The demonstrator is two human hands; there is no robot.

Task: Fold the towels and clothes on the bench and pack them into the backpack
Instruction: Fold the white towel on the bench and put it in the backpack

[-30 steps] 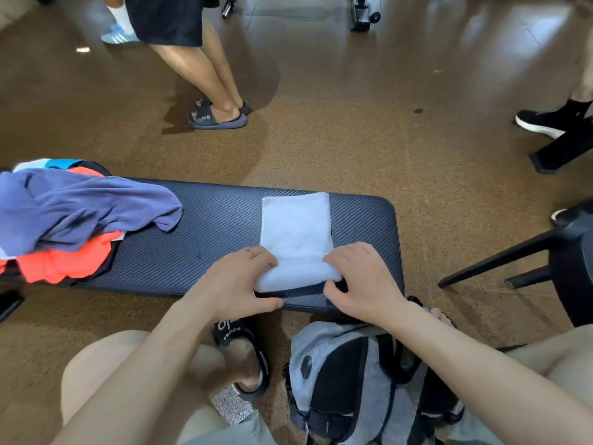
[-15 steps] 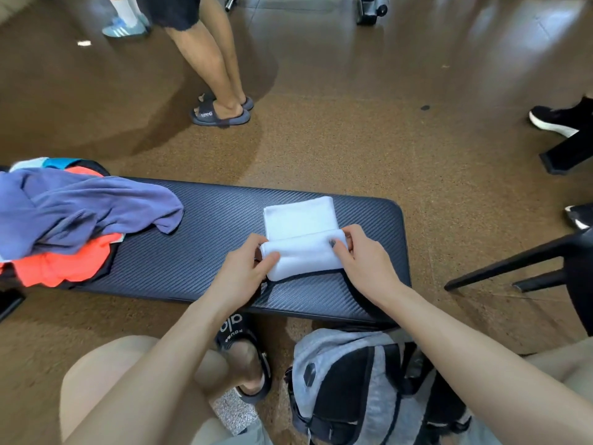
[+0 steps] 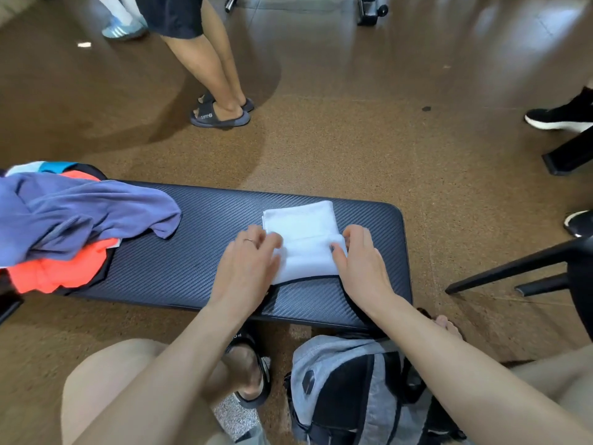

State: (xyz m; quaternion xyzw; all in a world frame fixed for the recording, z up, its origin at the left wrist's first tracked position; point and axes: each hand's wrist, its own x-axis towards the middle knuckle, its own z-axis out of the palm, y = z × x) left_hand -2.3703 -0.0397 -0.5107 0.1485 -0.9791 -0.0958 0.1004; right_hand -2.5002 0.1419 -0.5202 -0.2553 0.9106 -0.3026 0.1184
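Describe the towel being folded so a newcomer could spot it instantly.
Find the long dark bench crossing the frame. Toward its right end, a folded white towel lies between the left hand and right hand. It is flat and neat, unlike the heaped clothes at the left end.

Lighting: even, moderately bright. Glare streaks the floor (image 3: 449,36) at top. Soft shadows. Edges bow from wide-angle distortion; slight motion blur.
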